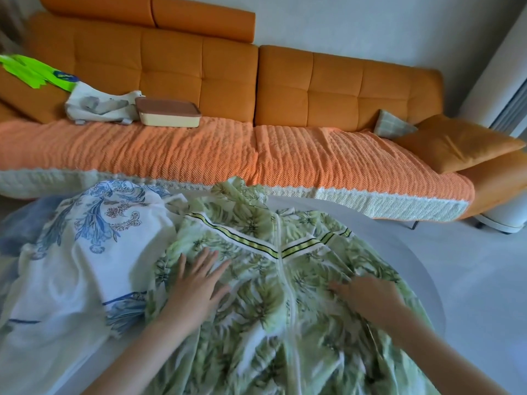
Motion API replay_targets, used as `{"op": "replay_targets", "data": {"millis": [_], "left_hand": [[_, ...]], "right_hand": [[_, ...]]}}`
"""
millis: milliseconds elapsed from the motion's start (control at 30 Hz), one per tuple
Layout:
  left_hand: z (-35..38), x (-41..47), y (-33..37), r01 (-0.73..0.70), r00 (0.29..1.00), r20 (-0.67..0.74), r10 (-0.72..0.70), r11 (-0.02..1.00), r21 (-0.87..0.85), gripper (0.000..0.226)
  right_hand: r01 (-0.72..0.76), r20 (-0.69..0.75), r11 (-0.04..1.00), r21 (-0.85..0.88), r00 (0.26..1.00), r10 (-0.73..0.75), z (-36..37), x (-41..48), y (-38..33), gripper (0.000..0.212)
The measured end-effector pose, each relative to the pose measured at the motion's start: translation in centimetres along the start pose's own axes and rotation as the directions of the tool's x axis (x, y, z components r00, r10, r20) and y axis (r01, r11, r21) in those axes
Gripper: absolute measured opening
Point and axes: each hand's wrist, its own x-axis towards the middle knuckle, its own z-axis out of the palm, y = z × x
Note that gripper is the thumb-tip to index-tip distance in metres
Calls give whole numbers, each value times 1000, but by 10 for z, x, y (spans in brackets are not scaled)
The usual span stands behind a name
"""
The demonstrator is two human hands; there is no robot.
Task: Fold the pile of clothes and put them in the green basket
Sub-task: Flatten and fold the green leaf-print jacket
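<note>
At the far left of the orange sofa (313, 155) lies something bright green (31, 72); whether it is the green basket cannot be told, and no other basket shows. Nearer, on the left part of the round white table (456, 280), a white garment with blue paisley print (85, 252) lies crumpled, its right edge tucked under the green leaf-print garment (271, 323), which is spread front-up before the person. The left hand (196, 286) lies flat on that green garment's left half, fingers straight and spread, gripping nothing. The zip (285, 280) marks the long axis, running from the collar end near the sofa straight back toward the person, between the two hands, so each hand is closest to its own half. The right hand (370, 297) rests on the right half with fingers reaching toward the zip; it is blurred, and whether it pinches cloth cannot be told. The garment's right side lies near the table's rim, with bare tabletop beyond; the left side is crowded by the white garment, so folding the right half in over the zip looks the freer move.
</note>
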Motion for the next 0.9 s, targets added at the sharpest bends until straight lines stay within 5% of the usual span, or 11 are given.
{"op": "replay_targets", "data": {"millis": [33, 100, 133, 233, 333, 400, 533, 600, 700, 767, 900], "left_hand": [[-5, 5, 3, 3, 1000, 1, -3, 1000, 30, 84], [-7, 19, 7, 13, 1000, -10, -12, 999, 31, 83], [-6, 27, 7, 4, 999, -35, -4, 1000, 1, 88], [2, 43, 9, 73, 995, 64, -73, 997, 0, 99], [3, 43, 12, 160, 960, 220, -174, 984, 79, 83], [-9, 44, 13, 176, 983, 45, -180, 981, 76, 48], [-25, 68, 17, 105, 973, -203, -109, 994, -30, 36], [-15, 79, 29, 54, 997, -56, -59, 994, -92, 50], [14, 84, 51, 33, 987, 159, -14, 992, -123, 80], [39, 80, 56, 7, 993, 118, 2, 997, -79, 87], [60, 72, 53, 8, 1000, 18, -8, 1000, -26, 64]], "right_hand": [[2, -96, 997, 75, 995, 5, -7, 8, -1, 37], [79, -248, 957, 278, 969, -8, -19, 29, -12, 89], [133, -280, 929, 344, 960, -33, -18, 47, -18, 96], [213, -192, 869, 447, 971, -139, -15, 87, -38, 61], [219, 18, 942, 252, 973, -231, 4, 100, -50, 58], [160, 82, 952, 260, 979, -187, 3, 91, -46, 56], [100, -207, 892, 441, 978, -7, -37, 102, -24, 33], [85, -269, 750, 656, 955, 127, -48, 128, -18, 36], [101, -234, 693, 714, 967, 100, -59, 170, -33, 56], [84, -187, 712, 697, 980, 67, -67, 191, -49, 74], [83, -168, 822, 564, 986, 16, -79, 224, -86, 93]]}}
